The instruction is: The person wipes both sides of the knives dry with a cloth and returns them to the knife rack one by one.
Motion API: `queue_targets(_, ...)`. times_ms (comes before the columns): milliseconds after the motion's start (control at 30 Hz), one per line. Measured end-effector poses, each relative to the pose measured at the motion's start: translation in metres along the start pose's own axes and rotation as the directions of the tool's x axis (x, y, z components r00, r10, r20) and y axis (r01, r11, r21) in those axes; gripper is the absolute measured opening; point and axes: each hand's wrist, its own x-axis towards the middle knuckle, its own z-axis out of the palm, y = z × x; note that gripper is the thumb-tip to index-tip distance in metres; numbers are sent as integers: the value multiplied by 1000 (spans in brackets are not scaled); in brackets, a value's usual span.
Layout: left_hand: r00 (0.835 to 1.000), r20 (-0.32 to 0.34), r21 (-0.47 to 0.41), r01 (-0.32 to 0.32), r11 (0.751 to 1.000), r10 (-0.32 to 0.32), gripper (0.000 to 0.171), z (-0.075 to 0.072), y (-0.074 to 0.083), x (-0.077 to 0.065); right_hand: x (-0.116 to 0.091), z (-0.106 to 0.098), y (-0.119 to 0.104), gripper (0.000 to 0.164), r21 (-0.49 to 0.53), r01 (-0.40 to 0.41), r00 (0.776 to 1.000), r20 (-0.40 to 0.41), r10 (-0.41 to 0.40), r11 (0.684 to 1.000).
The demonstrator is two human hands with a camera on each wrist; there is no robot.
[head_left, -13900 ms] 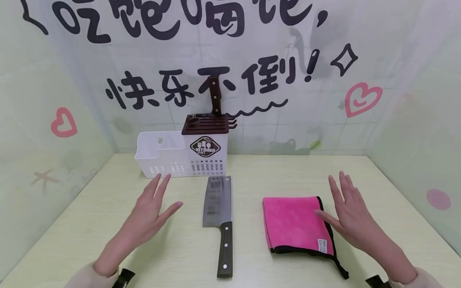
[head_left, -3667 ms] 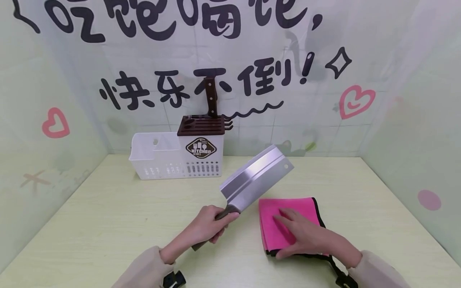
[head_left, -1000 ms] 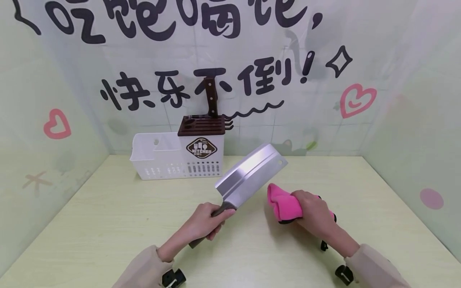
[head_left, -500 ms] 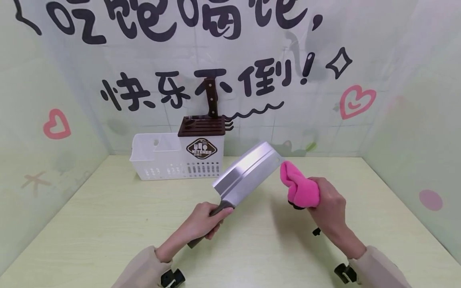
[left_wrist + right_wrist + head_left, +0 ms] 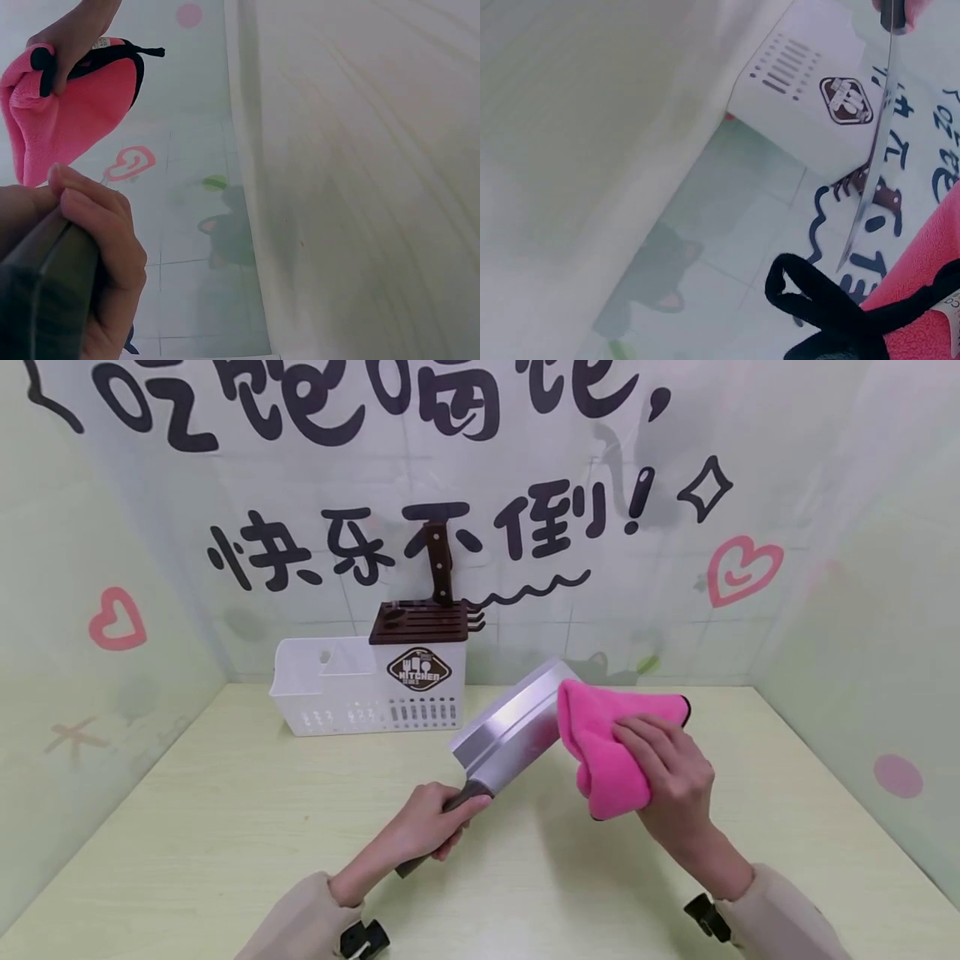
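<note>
In the head view my left hand (image 5: 429, 822) grips the dark handle of a cleaver (image 5: 506, 731), its broad steel blade raised above the table and slanting up to the right. My right hand (image 5: 675, 781) holds a bunched pink cloth (image 5: 600, 735) with black edging, fingers over its top. The cloth overlaps the blade's far end, hiding that corner. The left wrist view has my left fingers (image 5: 112, 240) curled round the handle (image 5: 49, 289), with the cloth (image 5: 82, 105) beyond. In the right wrist view the blade (image 5: 881, 127) appears edge-on, near the cloth's black loop (image 5: 810, 289).
A white plastic utensil holder (image 5: 352, 689) stands at the back of the pale table (image 5: 225, 827), left of centre. From its brown slotted top (image 5: 420, 622) rises a riveted dark handle (image 5: 439, 564). Printed wall sheets close in the back and sides.
Since the first frame, my left hand has picked the cleaver up off the table and my right hand the cloth. In the last half second the cloth spread and moved left over the blade's end.
</note>
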Motion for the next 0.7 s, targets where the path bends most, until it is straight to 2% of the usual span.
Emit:
queue_targets(167,1000,17,-2,-22,1000,22,52,3,4,2,14,10,-14,21,44,160,986,-64,-157,986)
queue_targets(300,999,34,-6,-39,999,40,52,6,7,4,12,19,-19,19,51,261,965,-23,-260,964)
queue_targets(433,998,50,-7,-43,999,43,51,9,11,7,2,24,-20,19,37,341,933,105,-343,939)
queue_targets(567,997,52,20,-64,998,63,47,11,16,9,-5,27,-21,23,36,375,893,255,-371,926)
queue_targets(700,995,41,44,-95,995,93,42,11,19,10,-9,25,-21,26,67,360,828,437,-351,931)
